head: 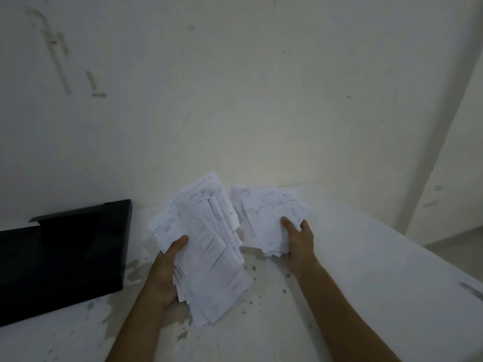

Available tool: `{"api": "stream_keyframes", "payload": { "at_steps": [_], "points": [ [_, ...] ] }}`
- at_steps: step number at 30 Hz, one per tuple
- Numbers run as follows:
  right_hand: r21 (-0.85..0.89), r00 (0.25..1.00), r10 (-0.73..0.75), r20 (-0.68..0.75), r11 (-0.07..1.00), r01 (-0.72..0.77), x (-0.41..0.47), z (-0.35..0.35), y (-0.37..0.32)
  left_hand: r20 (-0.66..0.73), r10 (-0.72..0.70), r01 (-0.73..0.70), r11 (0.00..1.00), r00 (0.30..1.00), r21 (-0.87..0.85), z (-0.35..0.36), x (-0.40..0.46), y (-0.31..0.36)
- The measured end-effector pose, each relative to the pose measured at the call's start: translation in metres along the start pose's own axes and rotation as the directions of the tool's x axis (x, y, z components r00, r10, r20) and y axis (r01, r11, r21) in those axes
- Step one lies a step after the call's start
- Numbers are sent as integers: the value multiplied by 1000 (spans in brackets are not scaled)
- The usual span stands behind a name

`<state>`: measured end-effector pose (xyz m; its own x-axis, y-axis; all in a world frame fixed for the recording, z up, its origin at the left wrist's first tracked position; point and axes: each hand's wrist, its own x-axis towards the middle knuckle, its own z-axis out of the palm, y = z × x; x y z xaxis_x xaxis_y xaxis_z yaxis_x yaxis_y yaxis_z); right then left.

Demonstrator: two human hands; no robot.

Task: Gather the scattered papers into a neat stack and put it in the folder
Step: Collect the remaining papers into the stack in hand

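Papers fill both my hands in the head view, the only view I have. My left hand (167,267) grips the larger bundle of papers (206,246), thumb pressed across its upper sheets and fingers curled underneath; the sheets are fanned and uneven, their edges sticking out at different lengths, and the bundle slants from lower right up toward the wall. My right hand (298,239) holds a smaller bundle of papers (266,218), thumb on top and fingers wrapped behind its right edge. This bundle is ragged too, and its lower corners seem to touch the white table (366,257), though I cannot tell for sure. The two bundles sit just beside each other, their inner edges nearly meeting.

To my left, a black folder (60,259) lies open on the table, its far flap propped against the white wall (235,87). It is apart from the papers, near my left forearm. Grey specks and smudges mark the tabletop below my hands, and darker streaks mark the wall above the folder.
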<state>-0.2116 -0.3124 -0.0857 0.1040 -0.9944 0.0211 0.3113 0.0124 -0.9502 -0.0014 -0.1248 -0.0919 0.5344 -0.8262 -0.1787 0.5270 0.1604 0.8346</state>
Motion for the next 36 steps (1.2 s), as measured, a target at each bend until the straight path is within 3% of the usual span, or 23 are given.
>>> {"api": "stream_keyframes", "payload": {
  "at_steps": [8,14,21,24,29,33,36],
  "points": [
    [49,925,27,378,998,-49,-35,23,7,-18,29,-29,999,999,-14,5,0,0],
    [51,852,69,519,992,-112,-53,38,6,63,-21,25,998,998,-63,15,-5,-1],
    [-141,830,150,537,986,-87,-57,35,-4,24,26,-23,994,999,-104,18,-4,0],
    [-162,825,96,556,987,-5,-59,32,-10,26,43,-40,995,999,-95,17,-5,1],
    [-189,879,-61,472,967,169,-61,30,-22,51,60,-60,998,997,-17,17,-6,4],
    [-209,869,-127,478,945,253,-62,31,-20,58,95,-99,994,994,54,22,-7,3],
    [-253,848,-134,513,920,299,-65,33,-21,65,38,-42,998,997,56,22,-10,4]
  ]
}}
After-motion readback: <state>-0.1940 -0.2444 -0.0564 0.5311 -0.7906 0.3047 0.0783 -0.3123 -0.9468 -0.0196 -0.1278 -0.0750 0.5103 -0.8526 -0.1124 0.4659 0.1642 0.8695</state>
